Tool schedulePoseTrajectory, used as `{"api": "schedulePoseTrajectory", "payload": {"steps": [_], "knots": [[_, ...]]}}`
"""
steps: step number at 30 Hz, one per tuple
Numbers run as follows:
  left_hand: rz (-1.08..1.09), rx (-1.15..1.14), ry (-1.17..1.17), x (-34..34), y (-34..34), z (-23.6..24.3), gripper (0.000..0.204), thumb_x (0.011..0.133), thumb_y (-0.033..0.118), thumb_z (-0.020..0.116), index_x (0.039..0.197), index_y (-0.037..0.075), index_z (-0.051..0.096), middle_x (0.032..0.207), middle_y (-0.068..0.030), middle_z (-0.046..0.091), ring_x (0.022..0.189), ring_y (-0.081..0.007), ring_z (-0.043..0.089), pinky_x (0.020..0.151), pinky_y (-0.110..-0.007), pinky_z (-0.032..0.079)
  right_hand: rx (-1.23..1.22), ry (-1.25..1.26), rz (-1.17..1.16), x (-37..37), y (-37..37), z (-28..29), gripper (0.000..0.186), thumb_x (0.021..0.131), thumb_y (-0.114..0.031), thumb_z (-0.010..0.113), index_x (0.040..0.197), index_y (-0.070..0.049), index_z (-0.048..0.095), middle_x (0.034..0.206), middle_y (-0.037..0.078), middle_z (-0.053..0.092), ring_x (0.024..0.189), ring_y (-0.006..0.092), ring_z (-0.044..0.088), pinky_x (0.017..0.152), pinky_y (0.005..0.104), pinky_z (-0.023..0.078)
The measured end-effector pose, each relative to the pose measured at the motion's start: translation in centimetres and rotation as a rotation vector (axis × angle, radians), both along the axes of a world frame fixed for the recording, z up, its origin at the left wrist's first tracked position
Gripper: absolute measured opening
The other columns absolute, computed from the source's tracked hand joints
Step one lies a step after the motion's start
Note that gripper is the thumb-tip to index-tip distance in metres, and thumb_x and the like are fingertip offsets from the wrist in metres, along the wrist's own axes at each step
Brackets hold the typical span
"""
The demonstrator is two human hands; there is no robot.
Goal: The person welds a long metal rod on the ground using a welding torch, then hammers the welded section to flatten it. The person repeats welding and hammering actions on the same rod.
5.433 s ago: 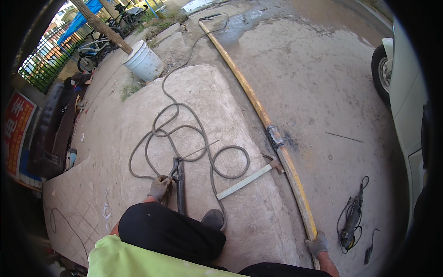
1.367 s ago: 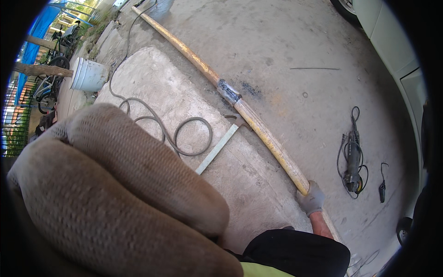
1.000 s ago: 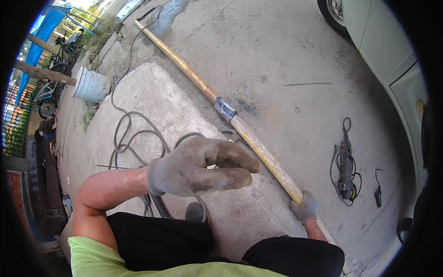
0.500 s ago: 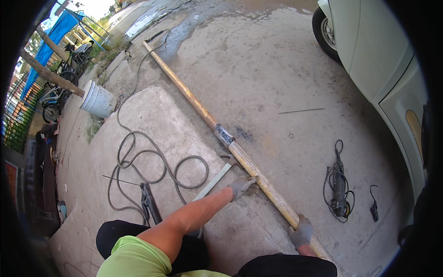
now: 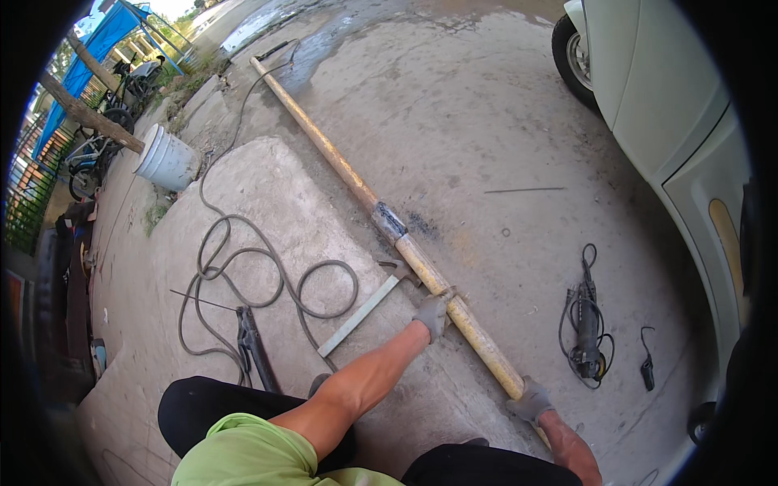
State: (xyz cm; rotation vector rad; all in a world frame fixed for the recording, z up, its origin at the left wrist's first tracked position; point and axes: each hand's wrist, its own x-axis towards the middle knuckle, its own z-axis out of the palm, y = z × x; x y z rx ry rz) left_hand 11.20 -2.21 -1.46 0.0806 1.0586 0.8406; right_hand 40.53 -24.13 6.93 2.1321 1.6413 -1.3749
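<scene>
As left hand [image 5: 432, 316] and right hand [image 5: 531, 401] grip the pipe [image 5: 419, 259], hammer [image 5: 360, 316] and grinder [image 5: 587, 328] flank it

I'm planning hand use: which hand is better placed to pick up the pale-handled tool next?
Probably the left hand: gripping the pole, it is nearer the pale-handled tool. The right hand grips the pole farther from it, toward the picture's lower edge.

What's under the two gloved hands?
A long, worn yellow pipe passes under the left hand and the right hand. You can see it on either side of each. The bits the hands cover can't be seen.
</scene>
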Motion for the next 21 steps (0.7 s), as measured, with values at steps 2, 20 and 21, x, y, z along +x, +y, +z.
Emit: {"api": "schedulePoseTrajectory", "payload": {"steps": [2,20,21], "knots": [[-0.047,0.030,0.264,0.7,0.2,0.9,0.040,0.105,0.029,0.077,0.127,-0.004,0.068,0.115,-0.0150,0.075,0.106,-0.0260,0.072,0.094,-0.042,0.060,-0.101,0.077,0.045,1.4,0.5,-0.3,0.074,0.076,-0.038,0.089,0.135,0.000,0.066,0.117,0.024,0.077,0.110,0.0373,0.075,0.098,0.0443,0.058],[-0.188,0.019,0.782,2.6,0.0,0.9,0.074,0.097,0.042,0.084,0.135,-0.017,0.062,0.126,-0.0226,0.072,0.109,-0.0270,0.068,0.096,-0.041,0.055,0.452,-0.230,-0.028,-5.2,-0.3,0.1,0.066,0.082,-0.032,0.084,0.138,-0.003,0.064,0.112,0.023,0.072,0.109,0.0410,0.071,0.095,0.0502,0.057],[-0.187,0.024,0.789,3.0,0.1,1.4,0.074,0.096,0.042,0.084,0.135,-0.017,0.062,0.126,-0.0230,0.072,0.109,-0.0275,0.069,0.096,-0.041,0.055,0.448,-0.246,-0.044,-5.5,-0.1,-0.6,0.064,0.083,-0.031,0.082,0.137,-0.004,0.063,0.110,0.023,0.072,0.106,0.0415,0.071,0.093,0.0511,0.057]]}}
